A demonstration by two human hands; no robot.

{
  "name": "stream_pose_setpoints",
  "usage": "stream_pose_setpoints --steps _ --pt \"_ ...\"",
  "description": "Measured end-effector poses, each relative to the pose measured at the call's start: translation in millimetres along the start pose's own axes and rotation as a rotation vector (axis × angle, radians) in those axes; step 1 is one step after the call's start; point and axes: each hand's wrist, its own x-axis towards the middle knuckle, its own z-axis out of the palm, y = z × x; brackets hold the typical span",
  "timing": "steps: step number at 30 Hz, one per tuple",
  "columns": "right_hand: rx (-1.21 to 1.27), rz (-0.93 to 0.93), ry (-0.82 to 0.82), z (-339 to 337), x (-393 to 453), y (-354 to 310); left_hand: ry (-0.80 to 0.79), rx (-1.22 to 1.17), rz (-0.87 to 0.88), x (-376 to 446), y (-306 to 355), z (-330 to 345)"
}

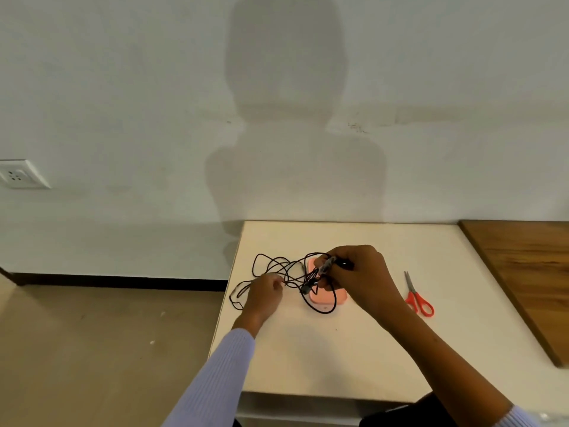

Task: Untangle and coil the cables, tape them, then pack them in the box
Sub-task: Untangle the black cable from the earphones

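I see the black cable tangle (pixel 286 272) on the white tabletop (pixel 338 349), spread between both hands; left hand (pixel 266 292) pinches a strand at the tangle's left side; right hand (pixel 357 275) grips a bundled cable end, raised over the pink box (pixel 326 298). Loops trail left past the left hand and drape over the box; red scissors (pixel 417 295) lie apart, right of the right hand.

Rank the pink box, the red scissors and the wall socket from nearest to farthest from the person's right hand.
From the right hand:
1. Pink box, directly under the fingers, on the table.
2. Red scissors, to its right on the table.
3. Wall socket, far left on the wall.
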Motion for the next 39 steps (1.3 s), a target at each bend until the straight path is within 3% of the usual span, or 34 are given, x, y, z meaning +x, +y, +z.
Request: stream_pose_setpoints --steps 6,8,17,22,26,29,34,39 --pt "-0.051 -0.01 -0.022 1.9 -14.4 -0.9 -0.179 -0.196 -0.266 -19.0 7.9 -28.9" --pt "-0.046 -0.014 -0.017 -0.1 -21.8 -0.2 -0.229 -0.215 -0.284 -36.7 11.5 -38.2" --pt "-0.146 0.102 0.059 -7.1 -66.7 34.5 -0.108 -0.47 -0.105 -128.6 34.4 -21.5" --pt "-0.112 0.149 0.094 -0.8 -72.6 61.5 -0.138 -0.424 0.032 -144.6 38.2 7.5" --pt "-0.131 0.165 0.065 -0.9 -67.9 71.5 -0.198 -0.395 0.029 -135.4 38.7 12.9" --pt "-0.18 0.152 0.026 -6.0 -65.1 80.0 -0.107 -0.29 0.024 -123.6 32.2 11.5" --pt "-0.468 0.042 -0.138 -11.1 -56.4 93.7 -0.044 -0.266 0.009 -113.4 32.1 17.6" --pt "-0.432 0.06 -0.04 -15.0 -55.2 99.3 -0.021 -0.306 -0.011 -109.7 33.0 26.6"
